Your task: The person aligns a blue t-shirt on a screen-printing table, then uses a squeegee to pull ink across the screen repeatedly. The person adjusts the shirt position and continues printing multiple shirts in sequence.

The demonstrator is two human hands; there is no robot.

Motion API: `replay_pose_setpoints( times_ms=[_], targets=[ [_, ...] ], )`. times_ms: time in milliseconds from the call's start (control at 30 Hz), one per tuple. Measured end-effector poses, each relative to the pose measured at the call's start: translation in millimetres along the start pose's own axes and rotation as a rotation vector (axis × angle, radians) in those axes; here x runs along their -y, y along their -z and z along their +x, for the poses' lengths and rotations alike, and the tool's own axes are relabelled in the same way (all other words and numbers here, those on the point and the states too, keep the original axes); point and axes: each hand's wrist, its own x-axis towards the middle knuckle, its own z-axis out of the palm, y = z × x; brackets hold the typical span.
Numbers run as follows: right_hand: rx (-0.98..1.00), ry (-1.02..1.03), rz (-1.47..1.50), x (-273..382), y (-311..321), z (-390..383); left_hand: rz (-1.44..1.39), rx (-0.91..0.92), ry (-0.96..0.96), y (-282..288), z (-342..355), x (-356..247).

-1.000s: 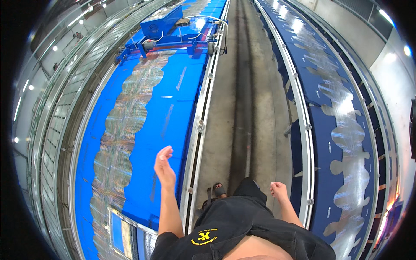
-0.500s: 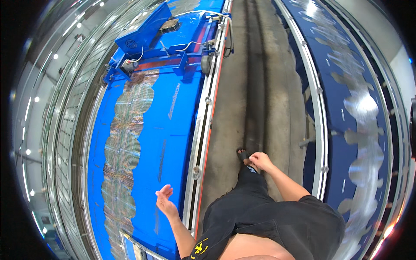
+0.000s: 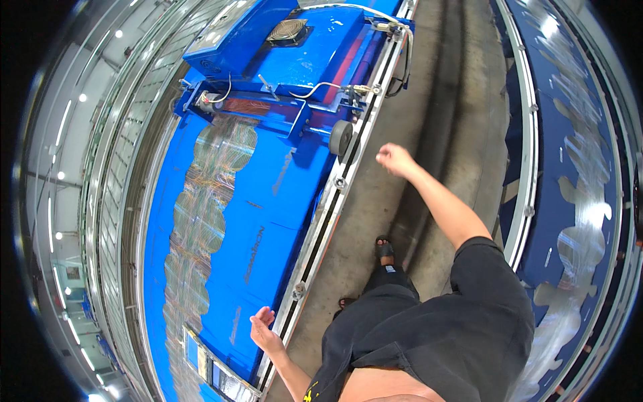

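Your left hand (image 3: 266, 333) is near the right edge of the blue-covered tabletop (image 3: 268, 214), empty, its thumb apart from the extended fingers. Your right hand (image 3: 396, 161) is out over the floor (image 3: 439, 147) beyond that edge, fingers curled; whether they meet, you cannot tell. Ahead, the blue machine carriage (image 3: 321, 63) spans the tabletop edge to edge, its grey wheel (image 3: 341, 137) at the right edge, while a rectangular frame (image 3: 202, 362) lies nearer you

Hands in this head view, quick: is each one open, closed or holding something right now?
Left hand: open, nothing visible in it.
Right hand: loosely closed, fingers curled, nothing visible in it.
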Motion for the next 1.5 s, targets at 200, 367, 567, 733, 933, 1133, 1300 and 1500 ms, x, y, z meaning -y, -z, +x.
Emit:
replay_pose_setpoints(
  times_ms=[200, 367, 567, 733, 933, 1133, 1300, 1500],
  targets=[
    [-0.379, -0.111, -0.184, 49, 60, 122, 0.03, -0.12, 0.071, 5, -35, 0],
    [0.128, 0.097, -0.35, 101, 24, 86, 0.013, -0.219, 0.169, 26, -85, 11],
    [0.372, 0.044, 0.12, 102, -136, -161, -0.028, -0.271, 0.174, 123, -138, 76],
    [0.77, 0.012, 0.12, 145, -236, -351, -0.057, -0.321, 0.108, 203, -198, 121],
    [0.95, 0.296, 0.005, 224, -319, -483, -0.124, -0.503, 0.163, 320, -304, 178],
    [1.071, 0.697, 0.02, 346, -365, -578, -0.284, -0.766, 0.317, 378, -402, 200],
    [1.732, 0.87, 0.641, 470, -327, -686, -0.503, -0.945, 0.373, 402, -450, 227],
    [2.236, 0.971, 1.462, 551, -259, -782, -0.492, -0.843, 0.274, 426, -428, 234]
  ],
)
